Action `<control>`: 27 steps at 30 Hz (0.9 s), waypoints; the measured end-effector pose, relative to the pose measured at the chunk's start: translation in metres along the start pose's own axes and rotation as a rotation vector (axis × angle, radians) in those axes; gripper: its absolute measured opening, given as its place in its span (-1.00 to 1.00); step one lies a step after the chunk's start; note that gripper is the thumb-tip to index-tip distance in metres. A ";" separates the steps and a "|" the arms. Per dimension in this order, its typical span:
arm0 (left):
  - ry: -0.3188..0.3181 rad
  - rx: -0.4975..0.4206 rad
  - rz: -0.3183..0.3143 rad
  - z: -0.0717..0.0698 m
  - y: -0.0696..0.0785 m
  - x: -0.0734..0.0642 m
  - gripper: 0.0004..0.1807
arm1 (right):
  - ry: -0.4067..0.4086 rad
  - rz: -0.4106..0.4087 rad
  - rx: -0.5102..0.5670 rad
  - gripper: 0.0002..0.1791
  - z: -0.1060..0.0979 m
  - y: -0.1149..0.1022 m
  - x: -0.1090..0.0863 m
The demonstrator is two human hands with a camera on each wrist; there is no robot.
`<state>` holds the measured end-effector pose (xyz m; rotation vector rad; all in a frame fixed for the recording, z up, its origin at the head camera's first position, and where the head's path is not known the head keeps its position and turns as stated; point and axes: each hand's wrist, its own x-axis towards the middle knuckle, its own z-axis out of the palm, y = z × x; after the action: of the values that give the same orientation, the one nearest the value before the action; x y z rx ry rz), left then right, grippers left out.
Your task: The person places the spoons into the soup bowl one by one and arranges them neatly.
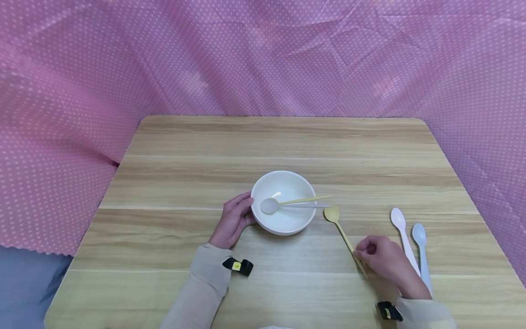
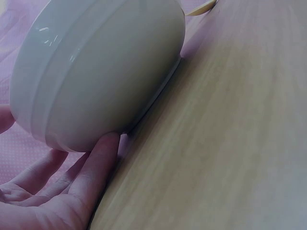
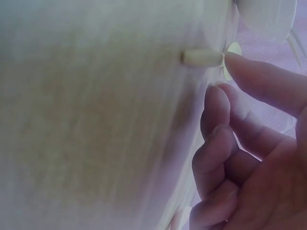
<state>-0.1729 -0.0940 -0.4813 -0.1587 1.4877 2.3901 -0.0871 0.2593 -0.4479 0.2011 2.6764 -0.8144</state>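
Observation:
A white bowl (image 1: pixel 283 224) stands on the table. My left hand (image 1: pixel 234 219) holds its left side, with fingertips against the lower outer wall in the left wrist view. Inside the bowl lie a whitish spoon (image 1: pixel 270 205) and a yellow spoon (image 1: pixel 304 199), whose head is hidden; both handles stick out over the right rim. Right of the bowl, another yellow spoon (image 1: pixel 332 213) slants toward the near edge. My right hand (image 1: pixel 384 258) pinches the lower part of its handle (image 3: pixel 204 58), thumb on it and the other fingers curled.
Two more spoons, a pinkish-white one (image 1: pixel 397 218) and a pale blue one (image 1: pixel 419 234), lie right of my right hand, their handles partly behind it. Pink dotted cloth (image 1: pixel 263 59) hangs along the back and sides of the wooden table (image 1: pixel 185 151).

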 end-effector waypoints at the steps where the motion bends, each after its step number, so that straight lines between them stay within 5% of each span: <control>1: 0.000 -0.001 -0.001 0.000 0.000 0.000 -0.50 | 0.001 -0.004 -0.001 -0.87 0.000 0.000 0.000; 27: 0.006 0.003 -0.022 0.000 0.002 -0.001 -0.49 | -0.034 -0.034 -0.050 -0.94 0.001 -0.006 0.000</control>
<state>-0.1732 -0.0952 -0.4794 -0.1807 1.4846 2.3724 -0.0880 0.2533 -0.4456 0.1286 2.6724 -0.7528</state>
